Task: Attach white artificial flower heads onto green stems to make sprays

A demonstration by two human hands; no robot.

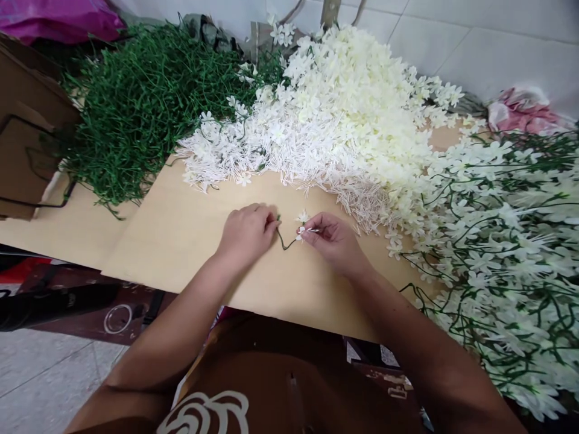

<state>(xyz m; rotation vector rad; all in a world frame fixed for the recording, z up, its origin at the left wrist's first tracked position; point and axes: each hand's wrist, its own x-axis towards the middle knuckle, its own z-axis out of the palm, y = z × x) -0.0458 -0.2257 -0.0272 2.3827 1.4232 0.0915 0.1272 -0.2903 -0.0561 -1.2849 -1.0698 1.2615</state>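
Observation:
My left hand [248,232] rests on the tan board [181,241] with its fingers pinched on one end of a thin green plastic stem [284,241]. My right hand [332,238] is closed on a small white artificial flower [302,224] at the stem's other end. Both hands sit close together near the board's middle. Just beyond them lies a big heap of loose white flowers [344,120].
A tangled pile of bare green stems [145,102] fills the back left. Finished green stems with white flowers [506,241] are heaped at the right. A brown cardboard box [22,132] stands at the left edge; pink bags lie at the back corners. White tiled wall behind.

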